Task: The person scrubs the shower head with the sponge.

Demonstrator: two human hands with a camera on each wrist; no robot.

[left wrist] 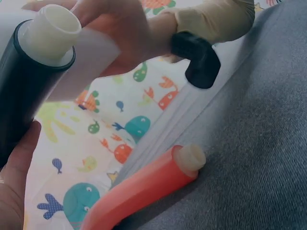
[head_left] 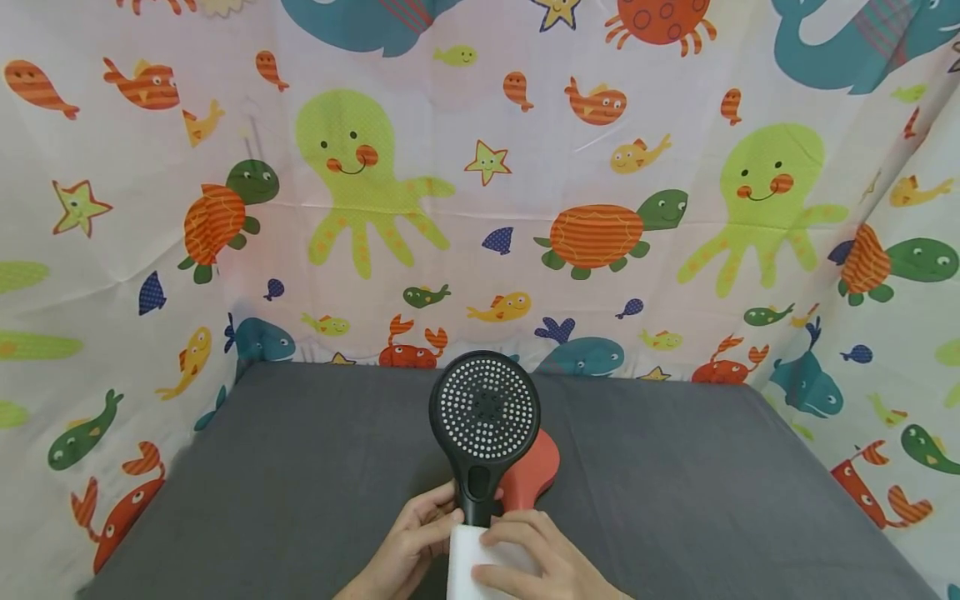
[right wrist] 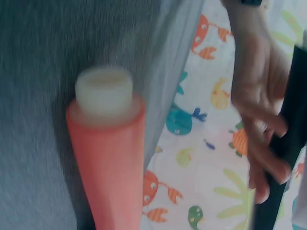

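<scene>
A black shower head [head_left: 487, 408] stands upright in front of me, its dotted spray face toward the head camera. My left hand [head_left: 416, 533] grips its handle from the left, with curled fingers showing on the black handle [right wrist: 283, 143] in the right wrist view. With my right hand [head_left: 551, 554] I hold a white, flat-sided block [head_left: 465, 562] against the near side of the handle, over its lower part. Left wrist view: a pale connector end [left wrist: 55, 28] sticks out of the handle. Behind lies a red shower head [head_left: 532, 471], partly hidden by the black one.
Grey cloth [head_left: 315, 467] covers the table. The red handle [left wrist: 139, 191] rests on it, its pale connector [right wrist: 103, 93] pointing toward me. A white curtain [head_left: 420, 242] printed with sea animals hangs around the back and sides.
</scene>
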